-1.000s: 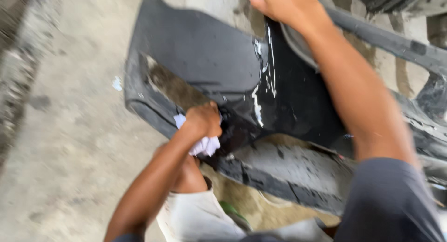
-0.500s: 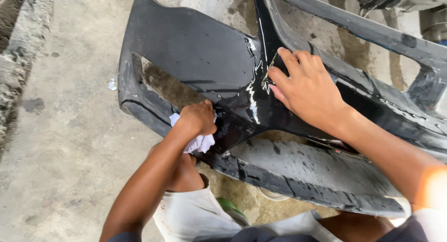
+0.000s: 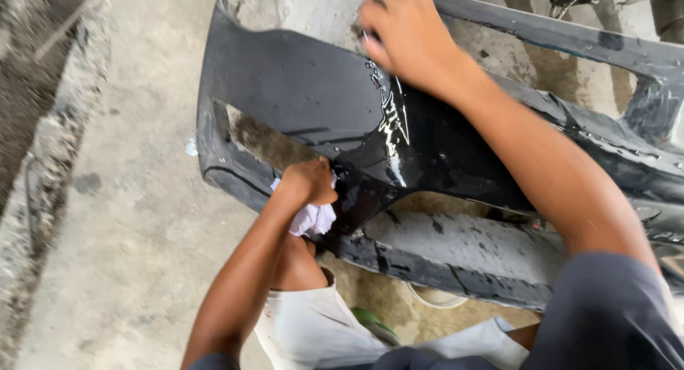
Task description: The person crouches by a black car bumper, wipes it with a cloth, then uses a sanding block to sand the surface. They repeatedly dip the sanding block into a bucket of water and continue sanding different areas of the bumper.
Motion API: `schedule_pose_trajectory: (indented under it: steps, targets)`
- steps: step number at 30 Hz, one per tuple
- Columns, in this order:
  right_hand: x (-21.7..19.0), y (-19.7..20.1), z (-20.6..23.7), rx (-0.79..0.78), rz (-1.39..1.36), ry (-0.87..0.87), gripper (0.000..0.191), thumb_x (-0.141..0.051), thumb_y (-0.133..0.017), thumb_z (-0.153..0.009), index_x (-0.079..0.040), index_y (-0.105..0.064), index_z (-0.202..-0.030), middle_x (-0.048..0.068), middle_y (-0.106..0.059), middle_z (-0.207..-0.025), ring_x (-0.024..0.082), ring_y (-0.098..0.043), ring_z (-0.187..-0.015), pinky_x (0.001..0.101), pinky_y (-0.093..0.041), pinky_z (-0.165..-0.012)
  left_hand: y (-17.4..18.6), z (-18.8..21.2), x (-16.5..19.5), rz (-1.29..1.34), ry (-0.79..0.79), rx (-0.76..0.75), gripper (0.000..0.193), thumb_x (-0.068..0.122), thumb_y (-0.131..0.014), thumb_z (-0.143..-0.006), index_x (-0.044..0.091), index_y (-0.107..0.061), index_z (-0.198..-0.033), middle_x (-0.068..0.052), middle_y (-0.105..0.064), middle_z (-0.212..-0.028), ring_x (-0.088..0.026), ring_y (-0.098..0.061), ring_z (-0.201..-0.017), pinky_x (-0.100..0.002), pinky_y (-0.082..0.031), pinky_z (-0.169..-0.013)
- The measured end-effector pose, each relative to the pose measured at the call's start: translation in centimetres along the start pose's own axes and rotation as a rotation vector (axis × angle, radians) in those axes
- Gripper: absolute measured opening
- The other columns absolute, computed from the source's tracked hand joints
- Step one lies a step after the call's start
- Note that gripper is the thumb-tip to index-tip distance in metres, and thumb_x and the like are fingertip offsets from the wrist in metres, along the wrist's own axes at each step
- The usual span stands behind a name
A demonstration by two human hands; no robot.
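Both hands work a wet, glossy black plastic car bumper point(image 3: 320, 106) lying on concrete: left hand point(image 3: 308, 183) clutches a crumpled white cloth point(image 3: 312, 217); right hand point(image 3: 406, 35), seemingly flat, could slip.

Likely a car-body workshop, black bumper point(image 3: 299, 92) on rough concrete floor point(image 3: 128, 256)

Concrete floor point(image 3: 128, 256); black car bumper point(image 3: 299, 92) on it.

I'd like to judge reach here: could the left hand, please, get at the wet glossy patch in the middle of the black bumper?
Probably yes. The left hand, gripping a white cloth, rests on the black bumper just beside the wet glossy patch; nothing lies between, and the right hand sits higher up.
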State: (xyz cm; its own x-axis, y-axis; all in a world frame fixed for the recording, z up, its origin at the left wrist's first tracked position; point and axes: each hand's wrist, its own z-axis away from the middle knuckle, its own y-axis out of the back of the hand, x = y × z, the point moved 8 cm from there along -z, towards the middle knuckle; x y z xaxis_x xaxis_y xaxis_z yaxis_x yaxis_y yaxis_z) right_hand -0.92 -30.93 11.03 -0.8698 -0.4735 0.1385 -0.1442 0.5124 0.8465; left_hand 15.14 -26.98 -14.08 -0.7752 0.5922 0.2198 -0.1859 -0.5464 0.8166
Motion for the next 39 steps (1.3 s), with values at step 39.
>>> schedule_pose_trajectory:
  steps: [39]
  targets:
    - [-12.9, 4.2, 11.5, -0.059, 0.17, -0.35, 0.026, -0.025, -0.075, -0.091, -0.012, -0.065, -0.11, 0.015, -0.054, -0.137, 0.035, -0.053, -0.115, 0.0469, -0.041, -0.094, 0.5, 1.5, 0.2, -0.01, -0.004, 0.063, 0.065, 0.035, -0.066, -0.085, -0.004, -0.051, -0.135, -0.023, -0.066, -0.13, -0.034, -0.061, -0.125, -0.04, -0.048, -0.104]
